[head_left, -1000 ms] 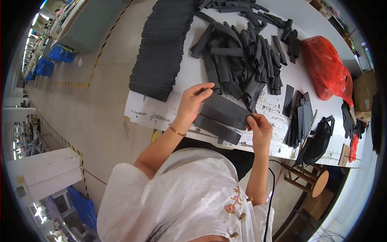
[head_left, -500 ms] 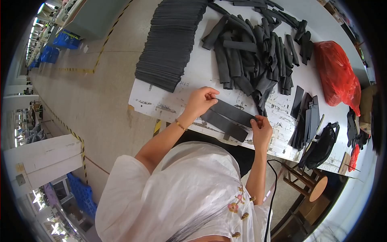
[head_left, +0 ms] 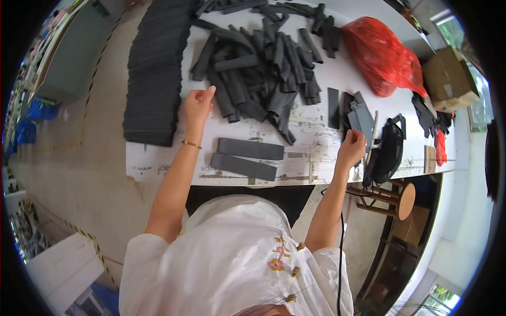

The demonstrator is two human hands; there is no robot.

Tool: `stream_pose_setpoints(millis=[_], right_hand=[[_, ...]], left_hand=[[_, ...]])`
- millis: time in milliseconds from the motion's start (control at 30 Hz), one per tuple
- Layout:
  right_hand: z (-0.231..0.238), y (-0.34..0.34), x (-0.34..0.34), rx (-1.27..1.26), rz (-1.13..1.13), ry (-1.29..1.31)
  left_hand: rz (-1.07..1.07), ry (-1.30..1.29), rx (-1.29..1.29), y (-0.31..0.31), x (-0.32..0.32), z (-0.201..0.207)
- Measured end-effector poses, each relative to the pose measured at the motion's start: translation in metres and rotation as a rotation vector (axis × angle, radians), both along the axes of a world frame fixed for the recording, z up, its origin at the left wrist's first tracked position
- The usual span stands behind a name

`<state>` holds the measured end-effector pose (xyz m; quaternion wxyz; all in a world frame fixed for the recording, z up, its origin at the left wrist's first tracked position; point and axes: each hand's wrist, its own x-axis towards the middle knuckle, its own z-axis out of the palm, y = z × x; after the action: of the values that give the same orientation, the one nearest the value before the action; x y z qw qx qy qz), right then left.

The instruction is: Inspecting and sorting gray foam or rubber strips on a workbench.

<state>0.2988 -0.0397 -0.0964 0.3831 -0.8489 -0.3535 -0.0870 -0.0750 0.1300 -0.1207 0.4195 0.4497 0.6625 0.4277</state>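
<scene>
Two flat dark grey strips lie on the table by its front edge, the upper strip (head_left: 251,149) above the slightly slanted lower strip (head_left: 244,166); neither hand touches them. My left hand (head_left: 198,108) is raised beyond them, between a long dark stack (head_left: 153,79) and a heap of dark rolled pieces (head_left: 253,68). Its thumb side points up, one digit is stretched out, and nothing shows in it. Over to the right, my right hand (head_left: 351,149) is beside a small stack of flat grey strips (head_left: 359,115). Its fingers are curled together, and what they hold, if anything, is hidden.
A red plastic bag (head_left: 382,58) stands at the back right, with a cardboard box (head_left: 450,79) past it. On the table's right side lies a black bag (head_left: 388,150). A wooden stool (head_left: 406,201) and a black cable (head_left: 341,253) are below the right edge.
Both hands have let go of the upper strip, which now rests on the table. My left hand moved away toward the heap, my right hand toward the small stack. The view has shifted right.
</scene>
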Motion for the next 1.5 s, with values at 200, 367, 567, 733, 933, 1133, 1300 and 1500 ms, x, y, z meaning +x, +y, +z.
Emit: stream_pose_setpoints(millis=[200, 367, 567, 733, 933, 1133, 1300, 1500], right_hand=[[-0.017, 0.020, 0.077, -0.204, -0.178, -0.329], [-0.030, 0.030, 0.106, -0.646, -0.024, -0.440], [-0.037, 0.035, 0.095, -0.769, 0.051, -0.731], [-0.039, 0.023, 0.104, -0.501, 0.176, -0.585], [0.002, 0.001, 0.106, 0.020, 0.189, -0.454], [0.033, 0.015, -0.051, 0.189, 0.533, 0.081], [0.043, -0.009, -0.146, -0.032, 0.900, 0.429], [0.050, -0.014, -0.184, -0.013, 0.960, 0.282]], left_hand=[[-0.159, 0.270, 0.053, 0.023, 0.003, -0.025], [-0.140, -0.069, 0.049, 0.018, -0.012, -0.034], [0.064, -0.437, -0.026, -0.019, -0.020, -0.028], [0.028, -1.168, -0.272, -0.034, -0.028, -0.015], [-0.092, -1.220, -0.284, -0.053, -0.007, 0.018], [-0.194, -1.158, -0.262, -0.061, 0.006, 0.050], [-0.183, -1.131, -0.280, -0.061, -0.001, 0.043], [-0.073, -1.045, -0.290, -0.064, 0.003, 0.047]])
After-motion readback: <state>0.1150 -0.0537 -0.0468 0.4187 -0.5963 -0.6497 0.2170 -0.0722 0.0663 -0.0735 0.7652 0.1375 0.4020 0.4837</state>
